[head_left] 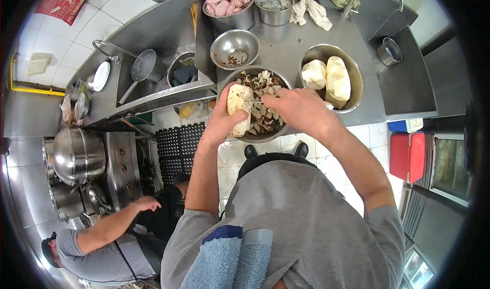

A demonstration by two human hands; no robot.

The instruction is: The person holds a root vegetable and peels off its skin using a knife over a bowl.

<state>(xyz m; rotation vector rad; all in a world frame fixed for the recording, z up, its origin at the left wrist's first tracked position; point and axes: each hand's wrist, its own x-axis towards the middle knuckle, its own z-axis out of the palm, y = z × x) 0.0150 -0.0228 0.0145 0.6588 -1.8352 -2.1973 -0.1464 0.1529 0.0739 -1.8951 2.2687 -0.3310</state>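
Note:
My left hand (223,119) is wrapped round a pale peeled root (238,105), which it holds over the left side of a wide metal bowl (278,131). Brown and white peelings (263,116) fill much of that bowl. Over its right part my right hand (292,105) is closed on a small knife, whose thin blade (253,101) reaches to the root's side. To the right, a second metal bowl (357,77) holds pale peeled pieces (338,82).
Behind are a small bowl (235,43), a pot of pink meat (228,3), a pot of greyish food (274,1) and a cloth (311,12). Sinks lie left and right. A co-worker (109,238) stands at lower left near the stove (122,166).

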